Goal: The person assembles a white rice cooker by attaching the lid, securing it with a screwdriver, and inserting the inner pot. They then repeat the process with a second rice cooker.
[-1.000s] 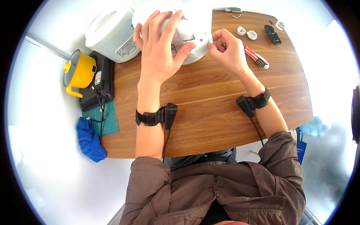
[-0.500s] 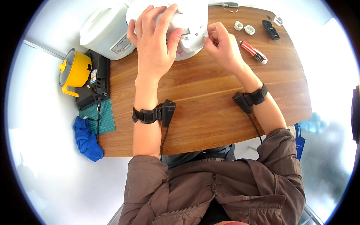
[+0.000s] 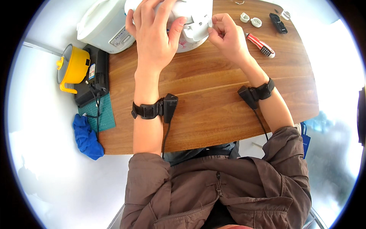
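Wood-grain desk (image 3: 213,114), rounded corners, white floor around it. Seated person in a brown jacket; both forearms come up from the lower edge, each with a black wrist strap and a small black box on a cable.

White appliance (image 3: 192,19) sits at the far edge of the desk, centre, partly cut off by the frame top.

Left hand (image 3: 154,36): palm down on the appliance, fingers (image 3: 146,11) spread apart over its top, thumb pressed against its near right side. The appliance lies directly under the palm and fingers; contact, holding it down.

Right hand (image 3: 228,38): at the appliance's right edge. Thumb and forefinger are pinched together on a small white tab (image 3: 210,23) that stands at that edge; the other fingers are curled in. Cannot tell whether the tab is fixed to the appliance or loose.

Other items:
- white rice cooker (image 3: 103,23), just left of the appliance, touching or nearly so
- yellow pot (image 3: 74,65) beside a black box (image 3: 95,76), far left
- green mat (image 3: 103,114) and blue cloth (image 3: 87,137), left edge
- red-handled screwdriver (image 3: 260,44), just right of the right hand
- two white caps (image 3: 250,20) and a black remote (image 3: 277,23), far right corner
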### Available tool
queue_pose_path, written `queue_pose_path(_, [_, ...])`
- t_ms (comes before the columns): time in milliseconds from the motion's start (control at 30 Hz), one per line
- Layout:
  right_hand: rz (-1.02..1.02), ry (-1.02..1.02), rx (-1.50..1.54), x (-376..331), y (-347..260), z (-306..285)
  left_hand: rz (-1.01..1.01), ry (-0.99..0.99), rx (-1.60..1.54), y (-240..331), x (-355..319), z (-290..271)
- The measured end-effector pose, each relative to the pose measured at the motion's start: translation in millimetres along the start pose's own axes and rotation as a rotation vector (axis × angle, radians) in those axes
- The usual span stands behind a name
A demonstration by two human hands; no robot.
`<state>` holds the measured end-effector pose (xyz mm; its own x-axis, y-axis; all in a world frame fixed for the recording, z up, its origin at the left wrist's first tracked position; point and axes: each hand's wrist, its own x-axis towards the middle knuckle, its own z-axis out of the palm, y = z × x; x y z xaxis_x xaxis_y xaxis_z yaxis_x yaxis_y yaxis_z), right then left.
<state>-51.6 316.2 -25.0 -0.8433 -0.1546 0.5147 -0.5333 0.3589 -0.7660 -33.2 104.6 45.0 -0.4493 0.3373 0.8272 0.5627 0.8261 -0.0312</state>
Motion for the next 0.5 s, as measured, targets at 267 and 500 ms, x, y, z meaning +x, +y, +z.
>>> queue_pose_path(267, [-0.122, -0.008, -0.076, 0.6, -2.1, -2.4, 0.007, 0.014, -0.01, -2.2, -1.3, 2.0])
queue_pose_path(500, [-0.009, 0.001, -0.054, -8.0, -7.2, 5.5, 0.005, 0.025, -0.029, -1.5, 0.4, 2.2])
